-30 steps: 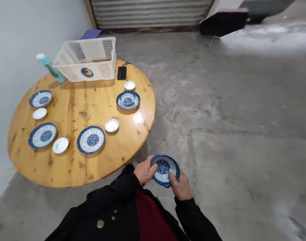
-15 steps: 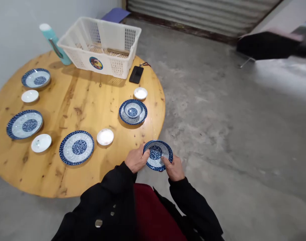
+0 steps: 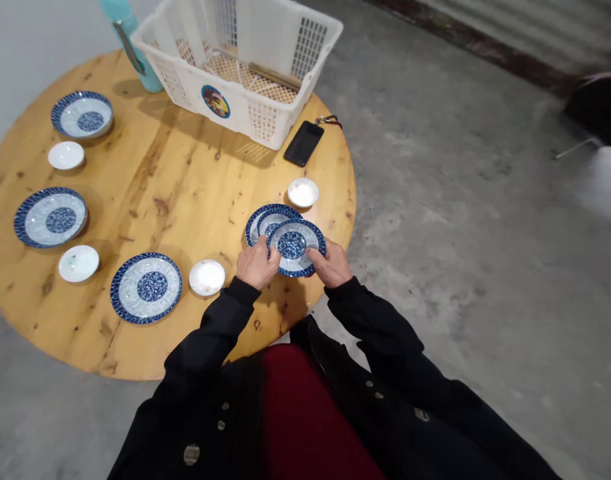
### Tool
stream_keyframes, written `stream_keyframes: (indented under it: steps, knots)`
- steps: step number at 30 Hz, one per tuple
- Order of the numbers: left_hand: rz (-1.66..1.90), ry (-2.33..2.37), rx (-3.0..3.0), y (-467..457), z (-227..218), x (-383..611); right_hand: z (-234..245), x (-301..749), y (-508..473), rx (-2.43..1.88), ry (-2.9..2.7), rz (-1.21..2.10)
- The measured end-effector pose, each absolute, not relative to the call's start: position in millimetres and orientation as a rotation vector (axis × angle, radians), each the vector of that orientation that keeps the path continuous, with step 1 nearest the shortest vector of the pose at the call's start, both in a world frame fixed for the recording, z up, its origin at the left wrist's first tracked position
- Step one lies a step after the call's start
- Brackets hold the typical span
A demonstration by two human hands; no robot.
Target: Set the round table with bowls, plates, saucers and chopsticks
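Observation:
Both of my hands hold a blue-and-white plate (image 3: 291, 245) by its sides, thumbs on its upper face. My left hand (image 3: 259, 264) is closed on the left edge and my right hand (image 3: 331, 264) on the right edge. The held plate is over the right part of the table and partly hides a blue-and-white bowl (image 3: 275, 219) sitting in another patterned plate (image 3: 252, 230). Whether it touches them I cannot tell. Just behind is a small white dish (image 3: 303, 193); a second white dish (image 3: 207, 277) lies left of my left hand.
The round wooden table (image 3: 185, 193) also bears a flat patterned plate (image 3: 146, 288), deeper patterned dishes (image 3: 51, 217) and white dishes on the left. At the back stand a white plastic basket (image 3: 255, 120) and a turquoise bottle (image 3: 148, 77), with a black phone (image 3: 304, 143) beside the basket.
My hands have carried the plate from beyond the table's near right edge forward and left, over the bowl and plate there. The view has shifted, bringing the table closer.

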State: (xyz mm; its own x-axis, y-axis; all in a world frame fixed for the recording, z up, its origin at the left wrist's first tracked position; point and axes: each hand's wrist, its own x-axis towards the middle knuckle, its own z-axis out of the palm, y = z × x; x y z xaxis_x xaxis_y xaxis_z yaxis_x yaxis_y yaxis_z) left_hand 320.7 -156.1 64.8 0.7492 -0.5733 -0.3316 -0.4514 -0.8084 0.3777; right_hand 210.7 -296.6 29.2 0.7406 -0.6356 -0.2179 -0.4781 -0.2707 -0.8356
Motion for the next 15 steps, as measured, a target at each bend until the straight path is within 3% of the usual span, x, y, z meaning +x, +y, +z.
stream_keyframes:
  steps: [15]
  knots:
    - [-0.746, -0.422, 2.844, -186.3, 45.1, 357.3, 37.6, 301.4, -352.1, -2.650, 0.461, 0.555]
